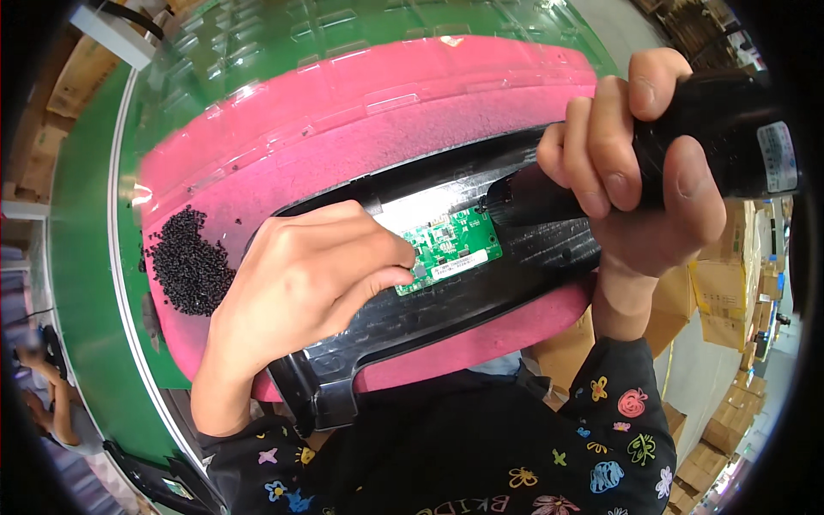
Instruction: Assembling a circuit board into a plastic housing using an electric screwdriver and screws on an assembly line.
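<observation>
Being pinched by the left hand (296, 275), the circuit board (453, 242) could be skewed beyond that grip if the tool (725, 129) clasped by the right hand (618, 163) is tilted.

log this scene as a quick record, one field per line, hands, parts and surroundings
left grip: thumb and fingers at the left end of the board; firm pinch or light touch unclear
right grip: closed around the tool
tool: black, roughly cylindrical, narrow end by the board's upper right corner; contact unclear
board: green circuit board, in the shell
shell: black, long, on the mat
mat: pink
pile: many small black pieces, left of the shell
boxes: cardboard, at right
</observation>
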Demonstrator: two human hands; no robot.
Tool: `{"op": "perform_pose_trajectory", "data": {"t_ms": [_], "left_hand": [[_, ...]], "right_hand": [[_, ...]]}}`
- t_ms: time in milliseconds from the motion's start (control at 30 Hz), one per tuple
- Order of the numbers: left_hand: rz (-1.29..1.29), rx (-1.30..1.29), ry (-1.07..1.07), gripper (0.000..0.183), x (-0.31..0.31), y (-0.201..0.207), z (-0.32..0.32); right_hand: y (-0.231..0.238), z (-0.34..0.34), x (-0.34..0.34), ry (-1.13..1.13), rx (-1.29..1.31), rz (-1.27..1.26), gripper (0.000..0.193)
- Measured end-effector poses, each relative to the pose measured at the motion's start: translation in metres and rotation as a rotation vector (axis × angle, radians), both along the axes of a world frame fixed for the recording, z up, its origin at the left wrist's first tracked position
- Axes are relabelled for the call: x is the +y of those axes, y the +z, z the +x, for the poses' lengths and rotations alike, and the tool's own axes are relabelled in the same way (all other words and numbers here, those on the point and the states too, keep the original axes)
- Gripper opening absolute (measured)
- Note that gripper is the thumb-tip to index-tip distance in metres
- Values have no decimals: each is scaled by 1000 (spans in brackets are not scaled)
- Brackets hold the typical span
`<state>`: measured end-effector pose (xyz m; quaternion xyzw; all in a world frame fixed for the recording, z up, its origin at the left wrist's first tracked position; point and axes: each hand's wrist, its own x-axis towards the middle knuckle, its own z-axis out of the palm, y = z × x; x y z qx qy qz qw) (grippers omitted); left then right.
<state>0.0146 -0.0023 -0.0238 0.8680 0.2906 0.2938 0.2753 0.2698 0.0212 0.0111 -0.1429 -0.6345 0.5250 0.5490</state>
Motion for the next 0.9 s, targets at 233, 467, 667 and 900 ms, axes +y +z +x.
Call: {"op": "perform_pose_trajectory", "data": {"t_ms": [233, 467, 667, 900], "left_hand": [[51, 124, 0, 13, -1, -2, -1], [-18, 163, 16, 14, -5, 1, -4], [-43, 160, 23, 12, -3, 0, 0], [-49, 190, 39, 12, -7, 2, -3]], "right_hand": [[-5, -6, -1, -62, 6, -66, 30], [-3, -12, -4, -105, -62, -66, 29], [-5, -11, -1, -74, -58, -87, 28], [-9, -21, -7, -196, -66, -43, 31]]}}
